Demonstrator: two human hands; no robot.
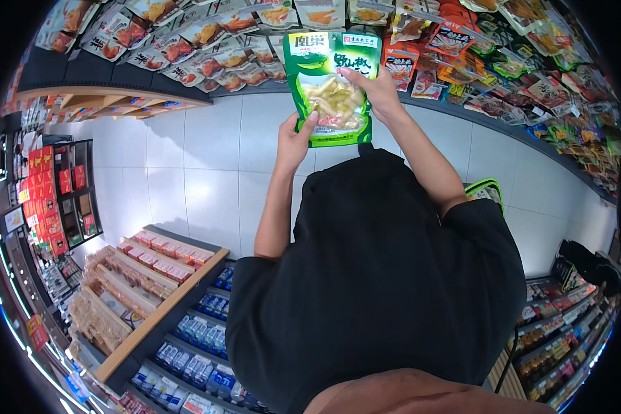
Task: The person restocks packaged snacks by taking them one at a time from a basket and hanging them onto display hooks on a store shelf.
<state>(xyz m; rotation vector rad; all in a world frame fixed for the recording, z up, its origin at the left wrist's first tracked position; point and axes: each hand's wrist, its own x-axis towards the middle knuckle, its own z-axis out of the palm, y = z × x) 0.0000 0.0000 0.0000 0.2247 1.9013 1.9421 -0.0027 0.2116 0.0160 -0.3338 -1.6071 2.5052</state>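
Observation:
A green and white food pouch is held up in front of me, close to the shelf front. Pale pieces that look like chicken feet show through its clear window, and a green chili is printed near the top. My left hand grips its lower left edge, thumb on the front. My right hand grips the right edge higher up, with the thumb lying across the printed front. The fingers behind the pouch are hidden on both sides.
Shelves with hanging snack packets curve along the far side. Pale floor tiles lie below. Blue-white packaged goods fill a rack at lower left. Red boxes stand far left. A green-rimmed item shows beside my right arm.

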